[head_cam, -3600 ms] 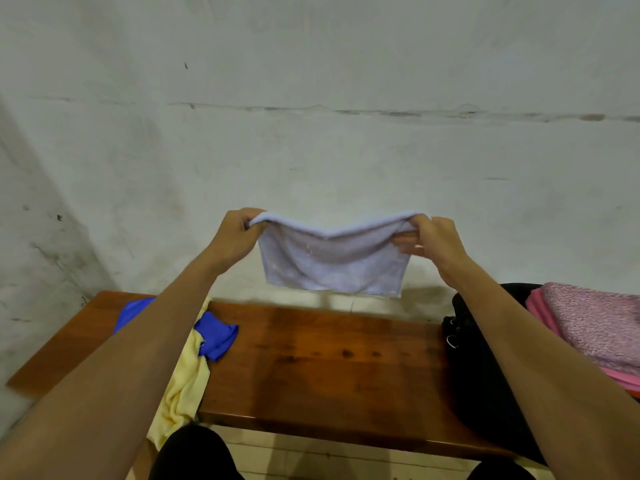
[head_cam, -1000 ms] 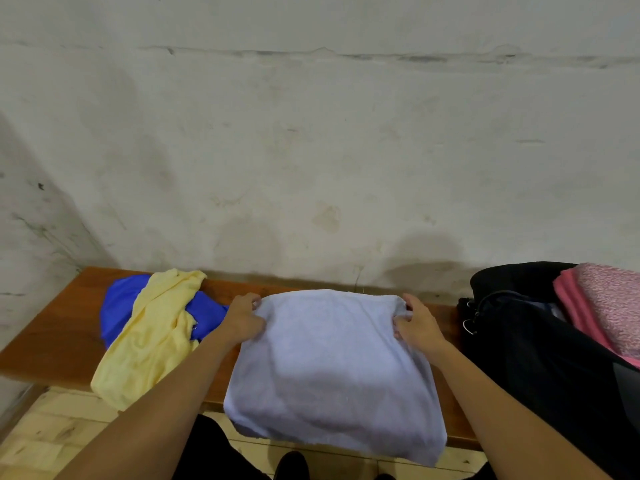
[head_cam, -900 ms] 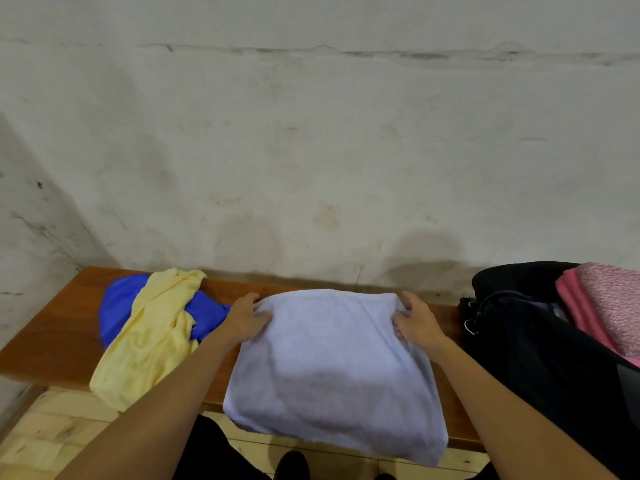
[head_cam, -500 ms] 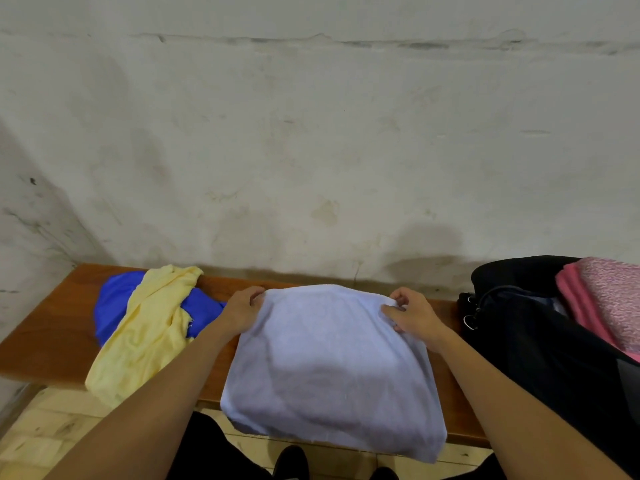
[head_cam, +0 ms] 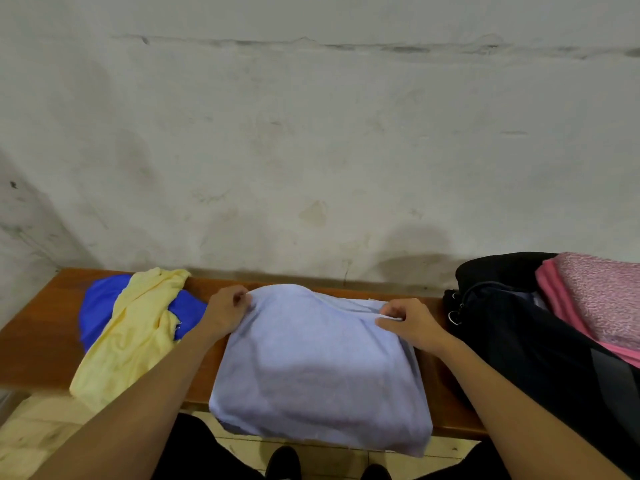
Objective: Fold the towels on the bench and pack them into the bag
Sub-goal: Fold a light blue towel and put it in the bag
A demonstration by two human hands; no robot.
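Over at the left end of the bench [head_cam: 41, 341], a blue cloth [head_cam: 100, 306] lay in a heap with a yellow towel [head_cam: 128, 341] draped across it and spilling over the front edge, neither one folded yet. Beside them the person's left hand [head_cam: 225, 313] was curled on the far left corner of a pale lilac towel [head_cam: 318, 368], pinching the cloth between thumb and fingers. That towel was spread flat on the middle of the bench, its near edge hanging off the front. The right hand [head_cam: 408, 323] pinched the far right corner the same way. To my eye this was the fold in hand, and the next move called for both corners to be lifted together and brought evenly toward the near edge. On the right stood the black bag [head_cam: 519, 341], open, with a pink towel [head_cam: 602, 306] already lying on it.
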